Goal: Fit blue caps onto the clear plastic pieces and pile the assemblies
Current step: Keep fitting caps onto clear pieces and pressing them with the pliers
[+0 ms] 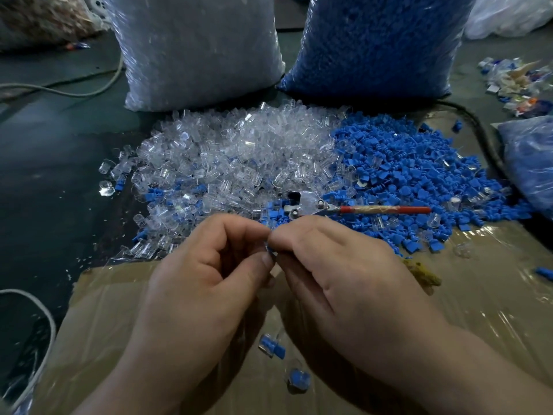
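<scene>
A heap of clear plastic pieces point(233, 151) lies at centre left. Below it, the left hand point(203, 283) and the right hand point(344, 274) meet at mid-frame, fingers curled, both pinching one small blue cap point(270, 248) between their fingertips. Two finished assemblies point(270, 345) lie on the cardboard point(493, 295) beneath. The blue caps point(419, 175) are heaped at centre right.

Dim, soft light; blurred, bowed edges; wrap glare
</scene>
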